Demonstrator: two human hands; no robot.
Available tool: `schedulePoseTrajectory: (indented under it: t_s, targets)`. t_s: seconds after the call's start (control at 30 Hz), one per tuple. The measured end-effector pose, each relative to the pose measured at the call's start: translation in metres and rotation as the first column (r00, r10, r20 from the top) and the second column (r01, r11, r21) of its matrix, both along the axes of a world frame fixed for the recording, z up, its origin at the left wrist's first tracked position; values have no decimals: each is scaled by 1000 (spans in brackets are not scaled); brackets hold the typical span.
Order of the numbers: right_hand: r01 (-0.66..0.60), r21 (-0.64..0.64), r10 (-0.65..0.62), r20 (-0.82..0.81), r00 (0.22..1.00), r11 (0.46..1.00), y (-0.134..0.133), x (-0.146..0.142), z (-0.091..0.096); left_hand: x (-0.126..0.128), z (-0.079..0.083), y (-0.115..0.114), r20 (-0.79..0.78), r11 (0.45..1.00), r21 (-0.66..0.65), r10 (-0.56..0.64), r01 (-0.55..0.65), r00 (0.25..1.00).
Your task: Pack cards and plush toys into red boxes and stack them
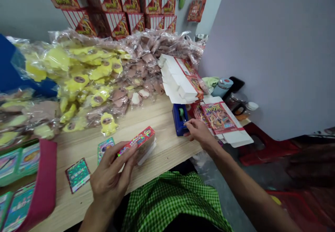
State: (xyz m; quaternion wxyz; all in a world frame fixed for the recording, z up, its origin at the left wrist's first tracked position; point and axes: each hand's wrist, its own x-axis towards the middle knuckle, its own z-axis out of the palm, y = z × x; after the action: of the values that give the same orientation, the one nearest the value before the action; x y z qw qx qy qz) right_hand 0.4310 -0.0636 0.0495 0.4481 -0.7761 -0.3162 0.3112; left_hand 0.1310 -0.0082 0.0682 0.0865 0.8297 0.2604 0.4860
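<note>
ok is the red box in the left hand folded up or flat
Folded up: the red box in the left hand forms a solid block, with white flaps at one end.

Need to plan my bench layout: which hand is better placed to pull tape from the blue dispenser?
Right, probably. The right hand is right at the blue tape dispenser and looks empty. The left hand is farther away and holding a red printed carton.
</note>
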Motion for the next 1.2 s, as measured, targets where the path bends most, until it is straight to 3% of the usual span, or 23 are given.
schedulePoseTrajectory:
  t_s: [0.13, 0.27, 0.37, 0.43, 0.57, 0.67, 0.77, 0.87, 1.03, 1.2]
  targets:
    - [3, 88, 2, -57, 998, 996, -10, -10, -3, 1, -3, 0, -27, 1000, 14, 6, -6, 1000]
    - [-8, 203, -19, 131, 991, 979, -21, -16, -26, 0, -1, 1, -60, 998, 57, 7, -3, 998]
    - [31, 215, -83, 236, 968, 976, -26, -21, -44, 1, 0, 3, -73, 998, 67, 0, 5, 997]
    - [49, 223, -109, 266, 958, 974, -31, -23, -46, 3, 1, 3, -81, 997, 75, 5, 2, 997]
    - [4, 279, -116, 384, 916, 960, -46, -32, -18, 5, 6, 0, -73, 998, 65, 22, -17, 997]
    - [-236, 283, 104, 412, 905, 930, -50, -49, 13, 7, 9, -2, -80, 997, 73, 15, -9, 997]
    - [-461, 375, 425, 180, 887, 804, -38, -78, 37, 7, 10, -2, -80, 996, 84, 33, -26, 996]
    - [-528, 454, 609, -41, 792, 718, -17, -105, 48, 8, 8, -3, -68, 995, 94, 43, -37, 997]
    - [-514, 421, 605, -113, 788, 747, 9, -125, 50, 8, 6, -4, -4, 994, 78, 74, -74, 997]
    - [-453, 400, 559, -205, 803, 797, 11, -129, 45, 5, 11, 0, -123, 998, 40, -35, 40, 992]
